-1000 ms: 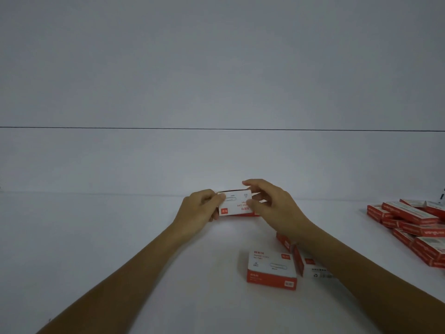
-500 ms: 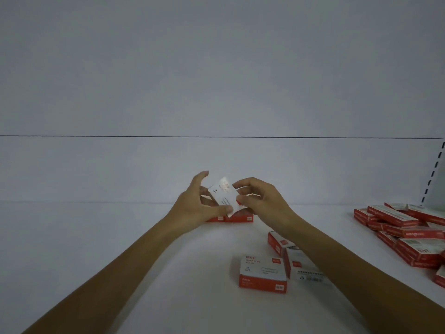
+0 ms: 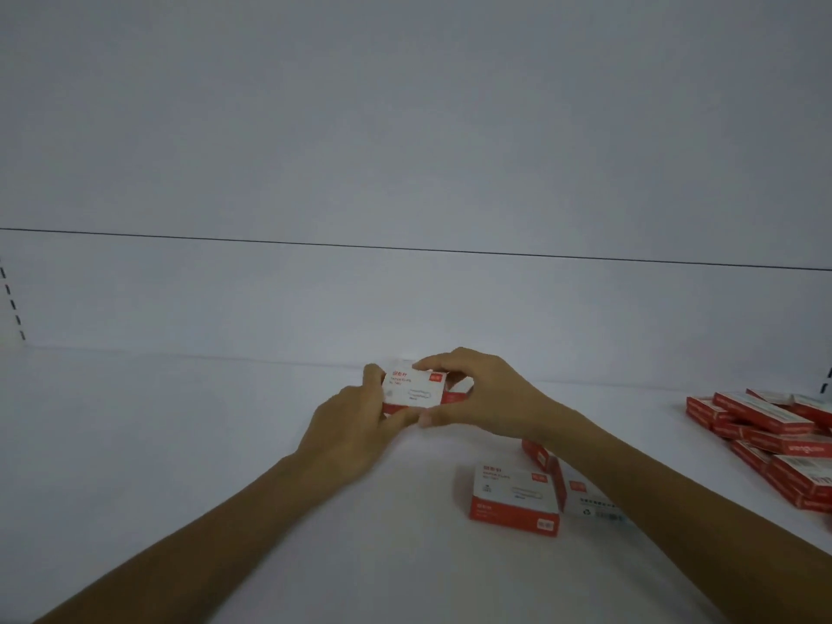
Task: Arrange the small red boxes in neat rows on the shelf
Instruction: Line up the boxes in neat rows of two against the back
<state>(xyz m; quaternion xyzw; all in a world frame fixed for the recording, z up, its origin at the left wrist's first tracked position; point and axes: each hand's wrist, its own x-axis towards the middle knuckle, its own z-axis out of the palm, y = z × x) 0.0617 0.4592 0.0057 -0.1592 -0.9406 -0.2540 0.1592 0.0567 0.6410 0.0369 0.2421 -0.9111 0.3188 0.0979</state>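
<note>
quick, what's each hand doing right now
Left hand: holds the left end of a small red-and-white cardboard box.
Right hand: grips the same box's right end.

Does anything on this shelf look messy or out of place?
Yes. At the far right, a heap of red boxes lies jumbled, overlapping at odd angles. Near the middle, a tilted box sits askew behind a flat box, in no row. The left hand and right hand grip a small box.

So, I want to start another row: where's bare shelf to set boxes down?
The shelf is bare left of the left hand, out to the slotted upright. Right is crowded: loose boxes by the right forearm, a red pile beyond.
</note>
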